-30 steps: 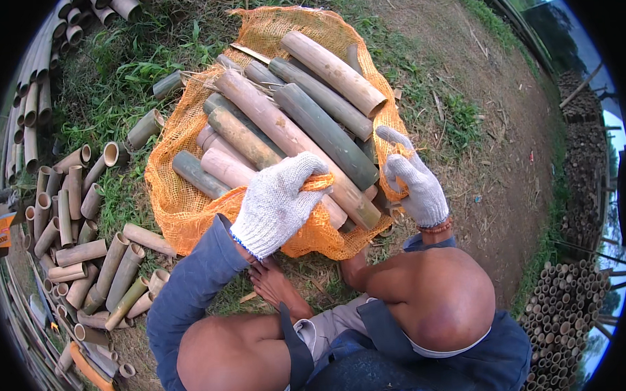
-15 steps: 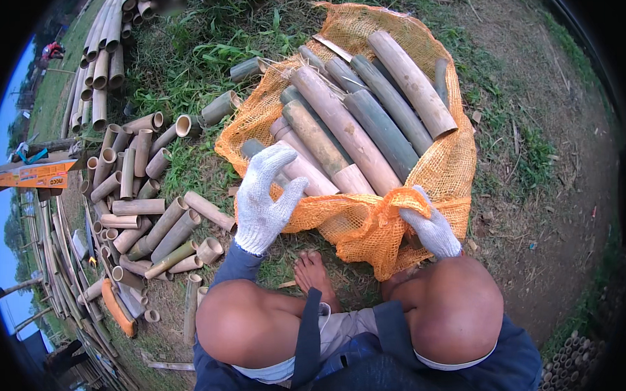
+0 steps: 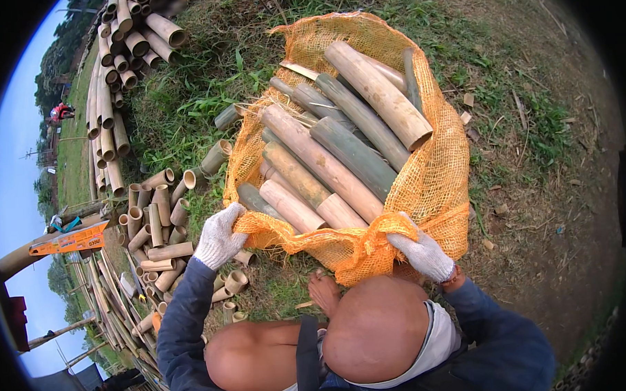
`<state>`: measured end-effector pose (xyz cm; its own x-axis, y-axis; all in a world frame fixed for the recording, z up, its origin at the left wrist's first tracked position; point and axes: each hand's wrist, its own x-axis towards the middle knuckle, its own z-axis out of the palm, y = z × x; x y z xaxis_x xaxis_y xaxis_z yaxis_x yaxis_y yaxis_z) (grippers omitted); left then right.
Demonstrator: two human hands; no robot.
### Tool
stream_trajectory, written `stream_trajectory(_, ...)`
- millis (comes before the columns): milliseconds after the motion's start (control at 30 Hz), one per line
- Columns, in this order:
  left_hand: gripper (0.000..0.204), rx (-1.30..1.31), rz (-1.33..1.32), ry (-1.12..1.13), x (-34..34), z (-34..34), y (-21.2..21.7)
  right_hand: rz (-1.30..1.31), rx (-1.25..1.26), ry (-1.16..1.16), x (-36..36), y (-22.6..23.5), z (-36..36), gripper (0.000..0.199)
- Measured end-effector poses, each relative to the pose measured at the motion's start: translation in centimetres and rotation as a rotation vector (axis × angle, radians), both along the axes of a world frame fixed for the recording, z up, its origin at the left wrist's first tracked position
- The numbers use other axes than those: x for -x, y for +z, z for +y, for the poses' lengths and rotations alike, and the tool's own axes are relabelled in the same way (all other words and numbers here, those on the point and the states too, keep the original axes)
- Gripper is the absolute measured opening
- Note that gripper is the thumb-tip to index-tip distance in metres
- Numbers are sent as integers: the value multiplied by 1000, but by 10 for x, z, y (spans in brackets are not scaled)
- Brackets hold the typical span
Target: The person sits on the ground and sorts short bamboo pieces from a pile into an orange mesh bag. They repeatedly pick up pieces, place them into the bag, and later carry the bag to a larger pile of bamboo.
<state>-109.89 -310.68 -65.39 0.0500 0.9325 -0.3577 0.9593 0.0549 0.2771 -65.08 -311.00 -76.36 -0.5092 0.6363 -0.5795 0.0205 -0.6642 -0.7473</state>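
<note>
An orange mesh sack (image 3: pixel 446 215) lies spread on the ground before my knees, its mouth toward me. Inside and across it rest several cut bamboo pieces (image 3: pixel 325 160), some green, some pale tan, lying slanted. My left hand (image 3: pixel 221 236), in a white knit glove, is closed on the sack's rim at its near left corner. In a matching glove, my right hand (image 3: pixel 422 252) grips the bunched rim at the near right. The fingertips of both hands are partly hidden by the mesh.
To the left lies a heap of short bamboo pieces (image 3: pixel 170 251). Longer bamboo poles (image 3: pixel 105 99) are stacked at the far left. A handsaw with an orange sleeve (image 3: pixel 73 240) sits on a bamboo beam (image 3: pixel 19 259). Grass and bare soil (image 3: pixel 536 270) lie to the right.
My left hand was apart from the rim with thumb and fingers spread; now it has closed on the sack's left edge. My right hand keeps its grip. The view has shifted.
</note>
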Motion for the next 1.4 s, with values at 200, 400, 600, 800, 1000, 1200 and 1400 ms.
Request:
stream_trajectory(200,20,-280,-344,29,-34,113,118,51,59,-83,-3,4,7,61)
stream_trajectory(400,56,-691,67,-592,-81,273,54,-10,-57,-163,6,8,6,56)
stream_trajectory(600,109,-435,163,-904,-110,409,-50,30,-112,-15,2,22,36,44)
stream_trajectory(800,170,-172,-83,-947,-121,484,-126,59,-67,235,-1,29,72,39)
stream_trajectory(1000,193,-106,-174,-1006,-97,513,-160,133,-139,257,2,12,75,42)
stream_trajectory(1200,191,142,-387,-870,-102,506,-158,202,-65,293,2,0,75,40)
stream_trajectory(1400,92,-8,155,-789,-96,467,-83,27,-52,297,8,16,84,45)
